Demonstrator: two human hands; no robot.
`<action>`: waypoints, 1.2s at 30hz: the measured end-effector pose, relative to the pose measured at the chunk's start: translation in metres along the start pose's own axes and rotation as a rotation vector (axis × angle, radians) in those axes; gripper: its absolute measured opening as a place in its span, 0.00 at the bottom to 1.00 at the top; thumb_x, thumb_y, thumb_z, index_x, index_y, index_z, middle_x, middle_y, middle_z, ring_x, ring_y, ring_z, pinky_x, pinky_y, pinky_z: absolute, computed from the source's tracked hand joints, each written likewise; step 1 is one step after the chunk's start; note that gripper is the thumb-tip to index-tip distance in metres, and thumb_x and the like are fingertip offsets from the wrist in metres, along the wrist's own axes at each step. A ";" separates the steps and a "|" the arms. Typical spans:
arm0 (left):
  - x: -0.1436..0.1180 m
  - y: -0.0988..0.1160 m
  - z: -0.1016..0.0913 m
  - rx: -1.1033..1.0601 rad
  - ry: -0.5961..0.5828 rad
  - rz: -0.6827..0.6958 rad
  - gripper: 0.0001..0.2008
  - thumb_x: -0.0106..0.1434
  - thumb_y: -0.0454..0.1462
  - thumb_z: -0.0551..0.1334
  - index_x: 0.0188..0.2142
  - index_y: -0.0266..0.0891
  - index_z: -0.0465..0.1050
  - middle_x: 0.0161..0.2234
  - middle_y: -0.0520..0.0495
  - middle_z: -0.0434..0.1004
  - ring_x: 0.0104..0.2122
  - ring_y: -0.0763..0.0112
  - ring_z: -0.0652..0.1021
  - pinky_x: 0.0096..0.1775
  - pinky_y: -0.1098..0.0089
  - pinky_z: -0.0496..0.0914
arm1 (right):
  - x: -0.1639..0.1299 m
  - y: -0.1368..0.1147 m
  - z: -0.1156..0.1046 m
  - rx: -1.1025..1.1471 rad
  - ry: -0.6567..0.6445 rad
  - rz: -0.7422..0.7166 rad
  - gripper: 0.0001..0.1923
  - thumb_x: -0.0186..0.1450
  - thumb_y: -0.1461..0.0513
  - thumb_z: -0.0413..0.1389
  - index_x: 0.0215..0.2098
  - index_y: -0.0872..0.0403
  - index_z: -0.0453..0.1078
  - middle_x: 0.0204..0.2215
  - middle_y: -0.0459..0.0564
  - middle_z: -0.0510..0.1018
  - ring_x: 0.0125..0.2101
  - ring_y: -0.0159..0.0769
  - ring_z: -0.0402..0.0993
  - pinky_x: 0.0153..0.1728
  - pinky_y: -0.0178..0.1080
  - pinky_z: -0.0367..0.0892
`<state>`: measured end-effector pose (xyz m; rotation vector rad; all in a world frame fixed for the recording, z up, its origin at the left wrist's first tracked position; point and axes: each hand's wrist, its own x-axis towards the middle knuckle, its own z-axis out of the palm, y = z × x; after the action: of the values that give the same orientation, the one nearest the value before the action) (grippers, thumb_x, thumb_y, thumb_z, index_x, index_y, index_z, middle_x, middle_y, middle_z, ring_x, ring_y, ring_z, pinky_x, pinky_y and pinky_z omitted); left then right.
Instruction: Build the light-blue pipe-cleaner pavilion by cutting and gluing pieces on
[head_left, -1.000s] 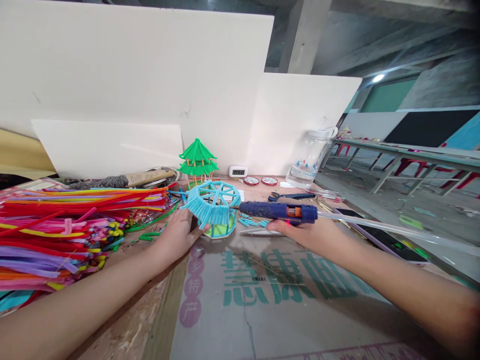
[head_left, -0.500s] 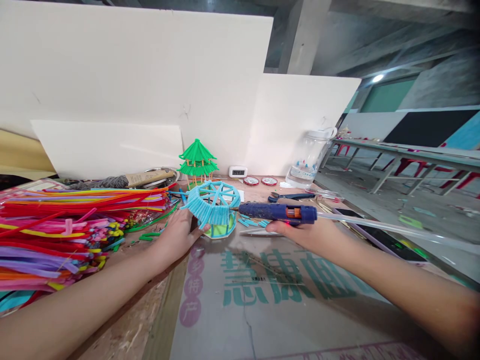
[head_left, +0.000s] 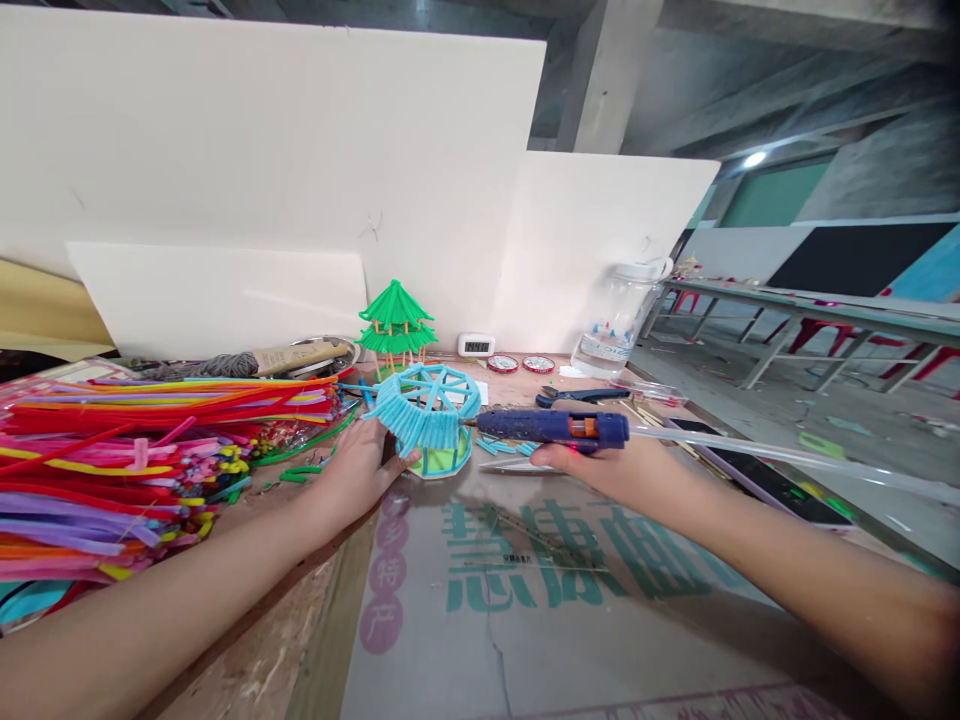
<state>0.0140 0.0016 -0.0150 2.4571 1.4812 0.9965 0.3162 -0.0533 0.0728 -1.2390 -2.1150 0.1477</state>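
Note:
My left hand [head_left: 361, 462] grips the left side of a small pavilion model [head_left: 429, 425], its light blue roof made of pipe cleaner pieces around an open spoked frame, with a green base below. In my right hand [head_left: 592, 462] is a dark blue hot glue gun [head_left: 555, 427], its nozzle pointing left at the roof's right edge. A clear glue stick [head_left: 750, 447] juts out of the gun's back. Short blue pipe cleaner pieces [head_left: 496, 446] lie behind the gun, and scissors [head_left: 514, 466] lie beneath it.
Bundles of coloured pipe cleaners [head_left: 135, 470] fill the left. At the back stand a green pagoda model [head_left: 396, 320], a small digital clock [head_left: 474, 345] and a water bottle [head_left: 615, 315]. Pliers [head_left: 581, 394] and a phone [head_left: 757, 470] lie to the right.
Hardly anything differs. The glue gun has shifted very slightly left and its nozzle sits a touch lower at the roof edge; the model stays in my left hand.

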 end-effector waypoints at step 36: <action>-0.002 0.006 -0.001 0.014 0.003 -0.021 0.11 0.65 0.45 0.59 0.41 0.40 0.70 0.41 0.40 0.75 0.45 0.51 0.75 0.48 0.52 0.69 | 0.021 0.021 -0.012 0.535 0.075 0.177 0.25 0.64 0.43 0.53 0.29 0.53 0.78 0.33 0.52 0.83 0.39 0.45 0.79 0.41 0.42 0.74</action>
<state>0.0175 -0.0033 -0.0124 2.4452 1.5173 0.9891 0.3315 -0.0273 0.0836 -1.0775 -1.7372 0.6859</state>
